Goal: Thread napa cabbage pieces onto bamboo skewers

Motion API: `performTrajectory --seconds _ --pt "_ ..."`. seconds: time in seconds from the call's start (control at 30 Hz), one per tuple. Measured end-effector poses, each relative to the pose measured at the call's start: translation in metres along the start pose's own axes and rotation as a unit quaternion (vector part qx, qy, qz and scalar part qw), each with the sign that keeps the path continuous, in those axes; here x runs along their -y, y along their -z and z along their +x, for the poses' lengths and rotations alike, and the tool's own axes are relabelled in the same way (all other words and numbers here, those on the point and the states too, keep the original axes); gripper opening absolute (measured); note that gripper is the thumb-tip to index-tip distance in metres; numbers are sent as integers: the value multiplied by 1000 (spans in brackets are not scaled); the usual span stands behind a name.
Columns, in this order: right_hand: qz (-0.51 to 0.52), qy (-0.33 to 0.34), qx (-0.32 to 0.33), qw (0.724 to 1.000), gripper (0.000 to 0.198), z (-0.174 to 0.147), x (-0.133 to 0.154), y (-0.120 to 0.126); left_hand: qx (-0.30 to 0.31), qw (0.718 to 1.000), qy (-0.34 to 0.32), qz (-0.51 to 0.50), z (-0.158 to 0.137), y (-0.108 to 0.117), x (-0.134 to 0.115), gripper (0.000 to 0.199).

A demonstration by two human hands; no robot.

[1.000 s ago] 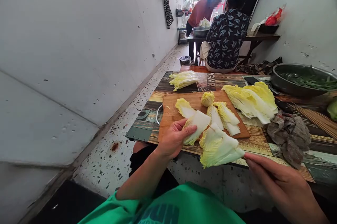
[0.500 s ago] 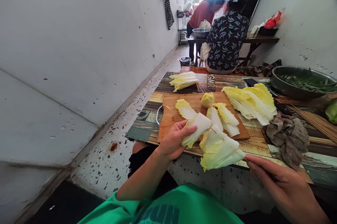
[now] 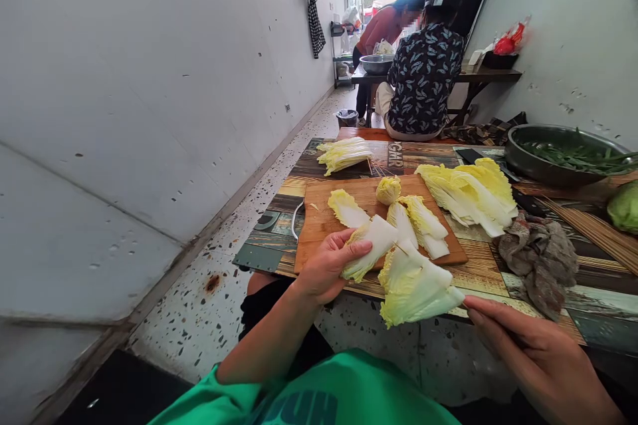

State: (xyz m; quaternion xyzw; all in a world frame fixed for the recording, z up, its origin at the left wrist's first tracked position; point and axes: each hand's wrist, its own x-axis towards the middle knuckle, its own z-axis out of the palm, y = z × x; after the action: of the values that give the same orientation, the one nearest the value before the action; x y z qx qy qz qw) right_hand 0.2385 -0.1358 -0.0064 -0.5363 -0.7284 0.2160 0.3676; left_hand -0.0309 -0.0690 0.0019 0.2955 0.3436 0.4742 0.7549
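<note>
My left hand grips a folded cabbage leaf piece at the near edge of the wooden cutting board. My right hand pinches a thin wooden skewer that carries a bunch of skewered cabbage leaves, held just off the table's near edge. The skewer's tip pokes out close to the leaf in my left hand. More cut leaf pieces and a small cabbage heart lie on the board.
A pile of cabbage leaves lies right of the board, another behind it. A crumpled rag, loose skewers and a metal bowl of greens sit on the right. Two people sit at a far table.
Both hands stay almost as they were; the view has shifted slightly, and the skewered bunch sits a little closer to the leaf in my left hand.
</note>
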Motion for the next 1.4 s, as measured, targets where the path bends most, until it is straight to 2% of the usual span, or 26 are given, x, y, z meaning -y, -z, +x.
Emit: performTrajectory --seconds 0.37,0.7,1.03,1.17,1.4 --pt "19 -33 34 999 28 -4 -7 5 20 997 -33 69 -2 0 1 38" --pt "41 -53 44 997 30 -2 -6 3 36 993 -35 109 -3 0 3 39" --pt "91 -61 51 993 30 7 -5 0 -22 997 -18 65 1 -3 0 42" --pt "81 -50 38 995 30 8 -4 0 -24 997 -6 69 2 -3 3 42" --pt "89 -44 63 993 34 11 -2 0 -17 996 14 90 3 0 7 44"
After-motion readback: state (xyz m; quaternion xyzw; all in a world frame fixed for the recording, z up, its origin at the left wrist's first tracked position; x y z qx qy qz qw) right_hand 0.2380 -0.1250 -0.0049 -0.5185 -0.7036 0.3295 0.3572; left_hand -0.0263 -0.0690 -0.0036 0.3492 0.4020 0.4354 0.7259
